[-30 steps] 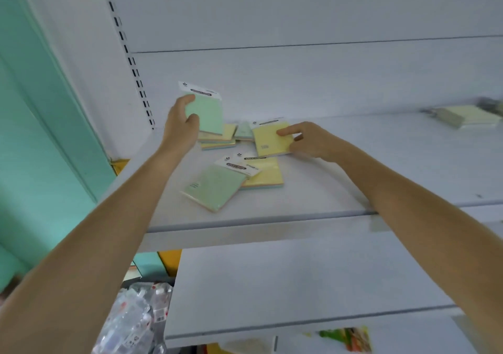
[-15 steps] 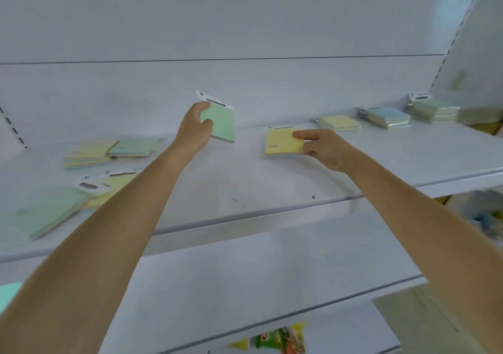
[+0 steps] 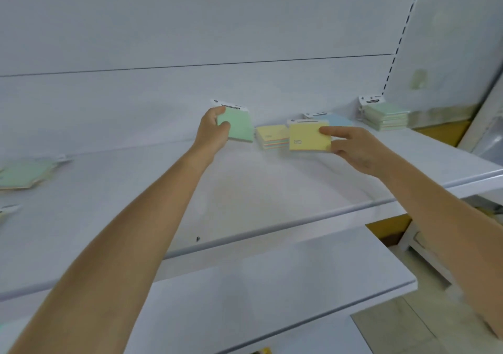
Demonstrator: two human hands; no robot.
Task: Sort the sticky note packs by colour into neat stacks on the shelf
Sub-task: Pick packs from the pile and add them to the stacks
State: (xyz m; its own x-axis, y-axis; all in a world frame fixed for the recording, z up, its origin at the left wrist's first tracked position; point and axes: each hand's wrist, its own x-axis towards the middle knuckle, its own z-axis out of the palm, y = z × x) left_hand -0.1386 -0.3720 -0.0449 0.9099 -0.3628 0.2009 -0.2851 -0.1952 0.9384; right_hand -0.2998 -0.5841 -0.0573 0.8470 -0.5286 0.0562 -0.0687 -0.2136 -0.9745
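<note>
**Now both packs have been carried across to the sorted end of the shelf**

Since a second ago, the two packs have been lifted away from the loose jumble and brought over to the far right of the shelf [image 3: 272,190], where the sorted stacks stand. A green pack [image 3: 239,125] is pinched at its left edge by the left hand [image 3: 212,133] and held tilted in the air; a yellow pack [image 3: 309,136] is gripped at its right edge between thumb and fingers of the right hand [image 3: 356,149]. Half a second ago the yellow stack [image 3: 272,137] was still well beyond the right hand; it is now just to the left of the held yellow pack, between the two grips. From this it is judged that the carrying is nearly done and that placing is the step in hand.

Behind the right hand's pack a blue stack [image 3: 337,121] can be seen, and further right of it a green stack [image 3: 385,115], near the slotted upright [image 3: 402,35]. The green pack is therefore held well apart from its own pile, with the yellow stack, the yellow pack and the blue stack in between; a reach over or around them would be called for. The yellow pack should be lowered squarely, so that the stack is not nudged askew.

Far to the left of the left hand, unsorted packs [image 3: 25,174] are left lying on the shelf, so more sorting is judged to remain.
</note>
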